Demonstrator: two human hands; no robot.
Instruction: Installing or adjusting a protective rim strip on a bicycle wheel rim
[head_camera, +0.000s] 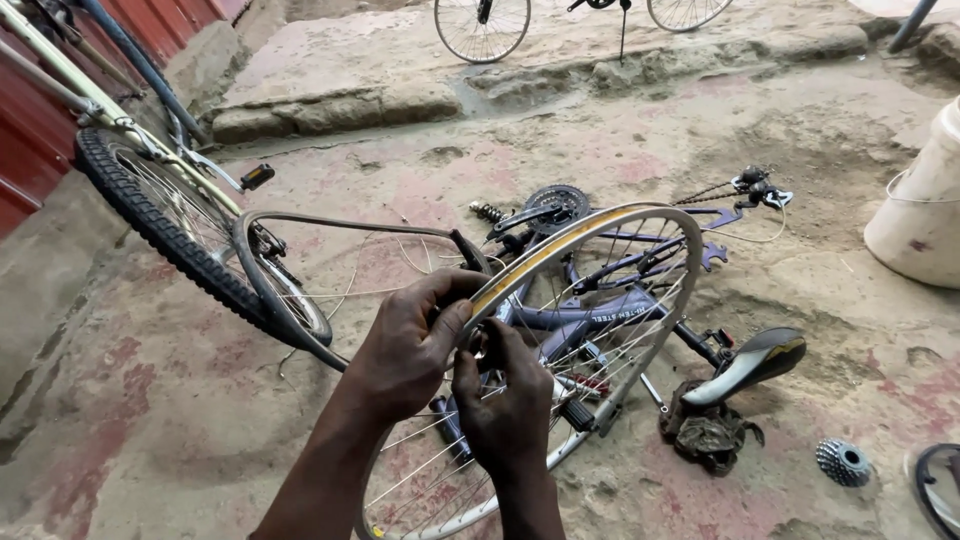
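Head view: left hand (405, 350) clamped around wheel rim (640, 215).

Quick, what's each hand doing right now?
Left hand: closed around the wheel rim.
Right hand: fingers pinched at the spokes; what it holds cannot be told.

Left hand (410, 345) wraps the rim of a bare spoked wheel (660, 300), thumb over the rim's yellow strip. Right hand (505, 400) just beside it, fingers pinched among the spokes; what they pinch is too small to tell. Behind the wheel, a purple bike frame (590, 318) lies on the dirt floor (150, 420), saddle (750, 365) at right with a rag (710, 435) below it. Cassette (843, 462) lies apart, lower right. Loose tyre (285, 290) left, tyred bike wheel (150, 215) beyond. White bucket (925, 200) far right.
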